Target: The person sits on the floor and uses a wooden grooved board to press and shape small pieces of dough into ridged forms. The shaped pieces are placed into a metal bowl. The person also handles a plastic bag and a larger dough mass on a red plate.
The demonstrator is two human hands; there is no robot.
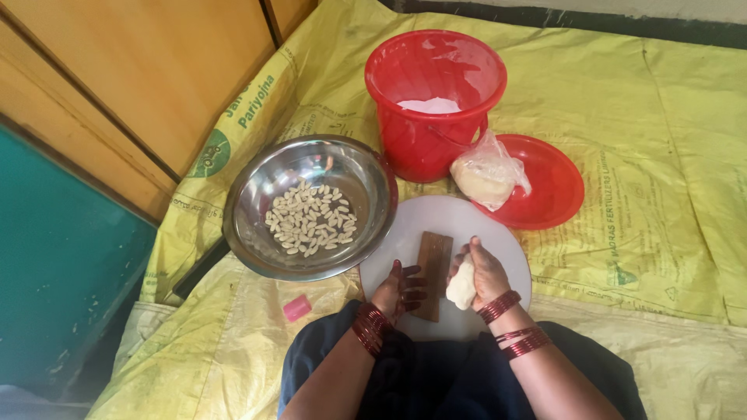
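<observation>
The right hand (486, 272) is clenching a pale lump of dough (461, 286), while the left hand (398, 288) is resting with fingers spread on the near end of a brown grooved wooden board (433, 268) — gripping nothing. The board is lying between the hands on a round white plate (498, 229). Left of the left hand a small pink block (296, 308) is lying on the yellow sheet (661, 155). Beyond it a steel bowl (257, 187) is holding small shaped dough pieces (311, 219). Farther off, beyond the right hand, a bagged lump of dough (484, 175) is sitting on a red lid (556, 187) — just beside a red bucket (432, 74).
</observation>
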